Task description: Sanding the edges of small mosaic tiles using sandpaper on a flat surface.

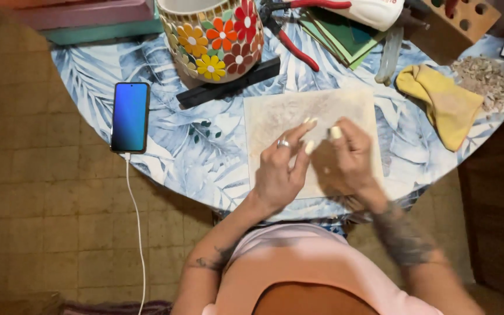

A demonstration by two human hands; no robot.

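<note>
Far left on the surface point(164, 169), w/ its blue leaf-print cloth, your phone point(130, 116) lies flat, screen lit blue, a white cable point(137, 233) running from its near end down over the edge to the floor. Next right, at the far side, stands a mosaic pot point(214, 38) w/ orange, yellow and red flowers, and a black bar point(228, 83) lies at an angle just in front of it. Red-handled pliers point(290, 41) lie behind, beside green tiles point(339, 38).

Centre: a pale square board point(275, 114) lies flat near your edge of the surface. Your left hand point(278, 172), ring on one finger, rests on the board w/ fingers stretched out toward the middle, tips on the board; grip spread, holding nothing you can see. Your right hand point(351, 163) is just beside it, also over the board, blurred; thumb and fingers look pressed together around a small pale bit point(336, 132) at the tips, but can't tell what it is or how firmly it's held. The two hands almost touch at the fingertips.

Right of the board lies a crumpled yellow cloth point(444, 99), then a heap of small pale chips point(485, 81) near the right edge. A wooden block point(459, 20) w/ round holes sits at the far right.
</note>
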